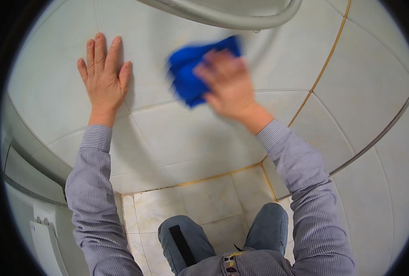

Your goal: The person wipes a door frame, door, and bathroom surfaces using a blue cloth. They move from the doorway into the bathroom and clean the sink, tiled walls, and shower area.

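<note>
Flat against the white tiled wall (190, 133), my left hand (104, 76) rests with its fingers stretched upward and nothing in it. My right hand (227, 83) presses a blue cloth (186, 76) to the wall, to the right of my left hand. Both the right hand and the cloth are smeared by motion. The cloth sticks out past the fingers on the left and above; the part under the palm is hidden.
A white curved pipe or rim (227, 18) hangs above the cloth. Yellowish grout (326, 64) marks the wall corner on the right. Floor tiles (209, 198) lie below, by my knees (186, 239). A white panel-like fixture (46, 244) stands at lower left.
</note>
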The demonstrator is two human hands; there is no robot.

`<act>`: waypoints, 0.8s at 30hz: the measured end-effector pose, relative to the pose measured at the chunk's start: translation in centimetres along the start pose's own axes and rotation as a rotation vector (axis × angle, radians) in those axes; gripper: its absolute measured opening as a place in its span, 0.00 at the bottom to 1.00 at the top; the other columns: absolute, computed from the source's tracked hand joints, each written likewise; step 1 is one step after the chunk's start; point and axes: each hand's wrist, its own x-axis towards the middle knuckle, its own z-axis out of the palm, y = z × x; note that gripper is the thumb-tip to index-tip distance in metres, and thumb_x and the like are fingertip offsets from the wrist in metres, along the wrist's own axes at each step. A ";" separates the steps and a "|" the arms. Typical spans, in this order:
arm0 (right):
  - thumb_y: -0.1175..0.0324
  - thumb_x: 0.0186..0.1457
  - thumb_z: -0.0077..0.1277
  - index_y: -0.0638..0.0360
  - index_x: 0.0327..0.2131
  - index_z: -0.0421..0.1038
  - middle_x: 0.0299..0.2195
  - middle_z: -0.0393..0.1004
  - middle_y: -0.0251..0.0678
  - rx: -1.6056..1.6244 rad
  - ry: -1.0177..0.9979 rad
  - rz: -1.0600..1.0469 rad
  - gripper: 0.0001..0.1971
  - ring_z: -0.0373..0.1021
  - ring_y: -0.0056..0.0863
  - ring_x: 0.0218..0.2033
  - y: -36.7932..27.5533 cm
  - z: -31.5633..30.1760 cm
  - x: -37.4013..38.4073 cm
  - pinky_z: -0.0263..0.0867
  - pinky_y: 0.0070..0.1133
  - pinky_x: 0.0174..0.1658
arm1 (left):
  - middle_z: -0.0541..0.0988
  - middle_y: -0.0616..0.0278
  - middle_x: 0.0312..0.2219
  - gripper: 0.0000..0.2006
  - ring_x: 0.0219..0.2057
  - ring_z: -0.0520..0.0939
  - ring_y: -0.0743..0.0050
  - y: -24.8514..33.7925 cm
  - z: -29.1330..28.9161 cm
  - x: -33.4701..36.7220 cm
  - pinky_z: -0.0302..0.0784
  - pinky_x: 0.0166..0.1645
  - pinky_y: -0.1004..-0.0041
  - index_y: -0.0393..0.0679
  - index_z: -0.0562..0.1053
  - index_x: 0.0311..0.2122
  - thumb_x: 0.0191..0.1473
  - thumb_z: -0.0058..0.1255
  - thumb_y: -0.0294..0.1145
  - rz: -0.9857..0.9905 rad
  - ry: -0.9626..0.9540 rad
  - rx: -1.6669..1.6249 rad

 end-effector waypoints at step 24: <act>0.62 0.49 0.49 0.66 0.58 0.48 0.59 0.43 0.59 -0.070 0.364 0.626 0.35 0.40 0.56 0.60 0.1 6.4 -13.4 0.37 0.44 0.59 | 0.60 0.69 0.58 0.22 0.60 0.57 0.68 -1.0 1.7 -0.6 0.44 0.62 0.61 0.66 0.62 0.56 0.56 0.38 0.51 0.123 0.167 0.032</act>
